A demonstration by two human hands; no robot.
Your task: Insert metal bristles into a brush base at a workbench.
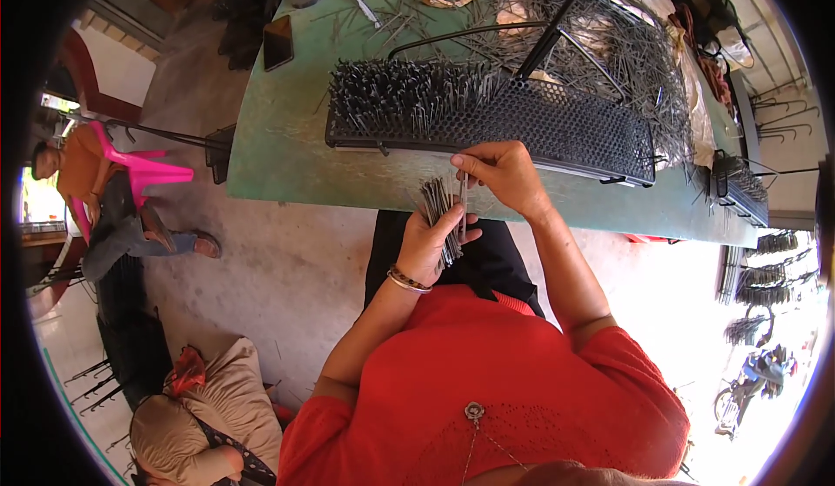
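A bundle of thin dark metal rods (438,203) stands in my left hand (424,247), fingers wrapped round it, just off the table's near edge. With thumb and forefinger, my right hand (509,177) pinches the top of a single rod (464,194), whose lower part is beside the bundle at my left fingers. Right behind my hands, on the table, lies a long black perforated rack (574,125). Upright rods (400,90) fill its left part densely, while the holes on its right side show bare. A black metal frame (544,46) rises from the rack's back.
Loose rods (626,60) are heaped on brown paper at the back right of the green table (287,147). A phone (278,42) lies at the table's left. One person sits by a pink chair (143,168); another (209,408) is at lower left. A second rack (739,190) is at right.
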